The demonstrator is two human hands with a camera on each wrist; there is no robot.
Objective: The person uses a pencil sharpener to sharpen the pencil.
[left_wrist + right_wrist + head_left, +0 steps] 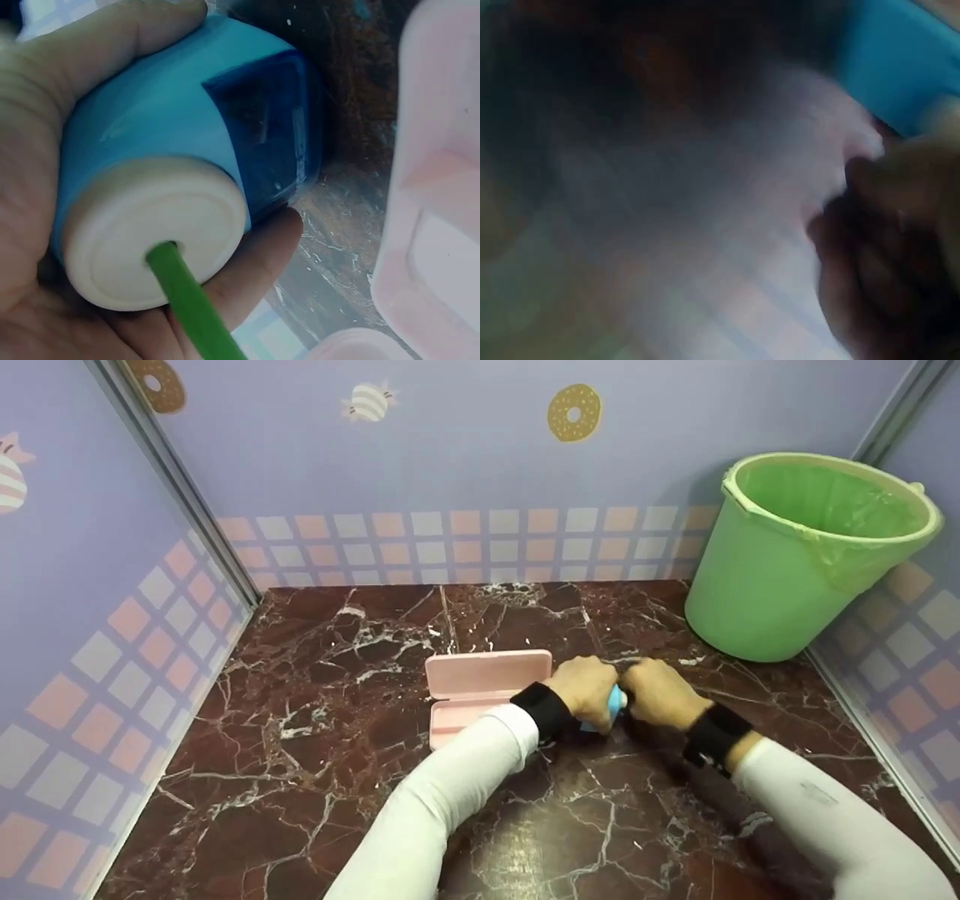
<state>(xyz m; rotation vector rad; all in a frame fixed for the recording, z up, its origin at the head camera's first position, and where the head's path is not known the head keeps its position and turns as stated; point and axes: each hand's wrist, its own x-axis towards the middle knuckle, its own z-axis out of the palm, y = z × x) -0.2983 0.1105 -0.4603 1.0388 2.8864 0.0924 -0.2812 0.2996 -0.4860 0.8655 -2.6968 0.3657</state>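
Note:
My left hand (586, 688) grips a blue pencil sharpener (150, 112) with a dark translucent shavings bin and a cream round end. From that end sticks a green pencil (187, 300). At the sharpener's right side my right hand (664, 694) has its fingers curled against its white end piece (622, 700); the crank itself is hidden. The right wrist view is badly blurred, showing the curled right fingers (900, 195) close to the blue body. Left of the hands lies an open pink pencil case (487, 675), partly covered by the left forearm.
A green bucket (765, 585) with a liner stands at the back right, against the walls. White shavings or crumbs (450, 645) are scattered on the dark red marbled tabletop (300, 780) behind the case. Patterned walls (465, 450) enclose the table at the back and both sides.

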